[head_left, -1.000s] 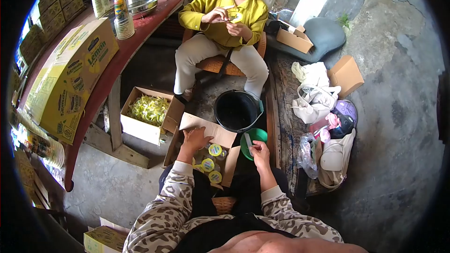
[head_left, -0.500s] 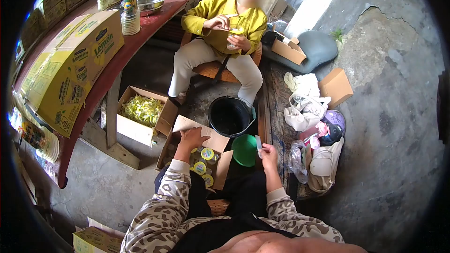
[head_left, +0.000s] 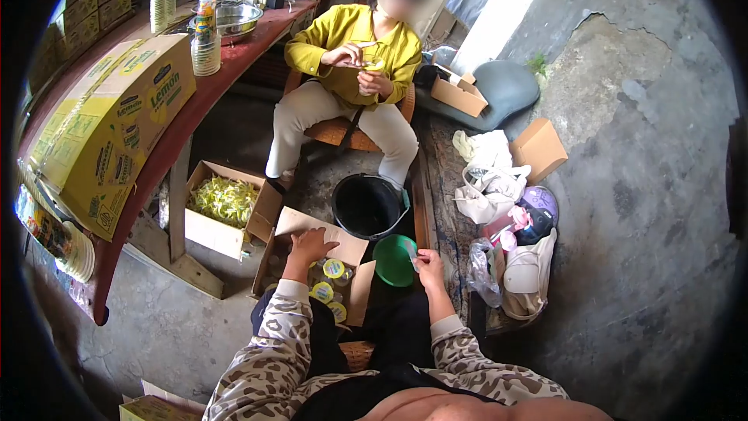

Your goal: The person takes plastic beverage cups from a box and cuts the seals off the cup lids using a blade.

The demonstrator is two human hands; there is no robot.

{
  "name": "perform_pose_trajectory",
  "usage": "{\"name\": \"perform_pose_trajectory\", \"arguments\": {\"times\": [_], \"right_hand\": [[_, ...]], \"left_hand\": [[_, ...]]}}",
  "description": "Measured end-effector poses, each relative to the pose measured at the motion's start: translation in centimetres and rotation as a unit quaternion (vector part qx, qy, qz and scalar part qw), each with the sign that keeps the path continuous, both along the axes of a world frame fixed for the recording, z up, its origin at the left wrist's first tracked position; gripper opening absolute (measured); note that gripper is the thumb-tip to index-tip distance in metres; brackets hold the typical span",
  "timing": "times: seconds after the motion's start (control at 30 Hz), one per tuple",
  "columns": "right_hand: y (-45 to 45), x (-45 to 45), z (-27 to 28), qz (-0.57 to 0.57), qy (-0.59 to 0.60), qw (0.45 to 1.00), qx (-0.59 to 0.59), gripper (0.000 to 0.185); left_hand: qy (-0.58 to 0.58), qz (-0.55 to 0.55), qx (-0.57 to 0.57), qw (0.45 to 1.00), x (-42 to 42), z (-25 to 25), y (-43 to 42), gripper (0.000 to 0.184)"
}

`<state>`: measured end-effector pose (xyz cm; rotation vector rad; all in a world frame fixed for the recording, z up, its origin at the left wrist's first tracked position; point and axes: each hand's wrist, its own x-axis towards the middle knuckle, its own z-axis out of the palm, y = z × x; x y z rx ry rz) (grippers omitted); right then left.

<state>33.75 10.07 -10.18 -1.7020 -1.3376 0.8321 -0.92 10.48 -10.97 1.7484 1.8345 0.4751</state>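
My left hand (head_left: 312,243) is open, its fingers spread against the raised flap of a cardboard box (head_left: 360,296). Inside that box are several clear plastic cups with yellow printed lids (head_left: 333,268). Between the fingertips of my right hand (head_left: 429,271) is a thin pale strip (head_left: 413,252), whose exact kind I cannot make out. It is held at the right edge of a green basin (head_left: 387,267). A black bucket (head_left: 365,204) stands just beyond the basin.
Opposite sits a person in a yellow shirt (head_left: 354,31), handling a cup with a lid (head_left: 374,64). To the left are a box of yellow-green strips (head_left: 224,201) and a red table (head_left: 160,164) bearing a lemon carton (head_left: 117,121). Bags (head_left: 526,281) lie at the right.
The whole view has shifted, so most things appear further left and lower. My right hand has come slightly closer to the green basin with the strip. My left hand remains at the box flap.
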Motion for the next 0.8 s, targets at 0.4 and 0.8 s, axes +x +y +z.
{"name": "perform_pose_trajectory", "arguments": {"times": [0.4, 0.8], "right_hand": [[-0.5, -1.6, 1.3, 0.046, -0.107, 0.993, 0.021, 0.03], [-1.9, -2.3, 1.8, 0.083, -0.182, 0.979, 0.045, 0.028]], "left_hand": [[0.01, -0.013, 0.0, 1.0, -0.6, 1.1, -1.3, 0.067], [0.02, -0.02, -0.024, 0.999, -0.8, 0.1, -0.9, 0.067]]}}
